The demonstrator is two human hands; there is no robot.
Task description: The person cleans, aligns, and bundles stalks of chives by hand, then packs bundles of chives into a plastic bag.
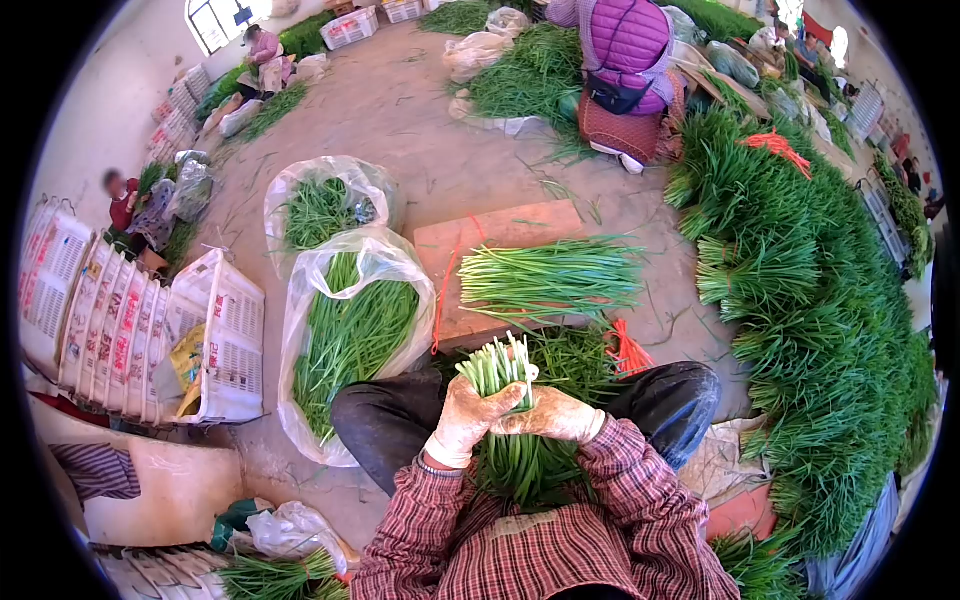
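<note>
Gloved left hand (pixel 465 420) and gloved right hand (pixel 552 413) mine, fingers curled closed around bunch of green stalks (pixel 497 368), pale ends up, held above lap between bent knees. Ahead, more stalks (pixel 550 277) across wooden board (pixel 520 222). Greens-filled plastic bags (pixel 402 258) left; heaped bundles (pixel 800 330) right.

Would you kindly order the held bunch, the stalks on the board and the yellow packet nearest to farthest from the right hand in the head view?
1. Held bunch: touching the right hand.
2. Stalks on the board: ahead.
3. Yellow packet: left, inside a crate.
</note>
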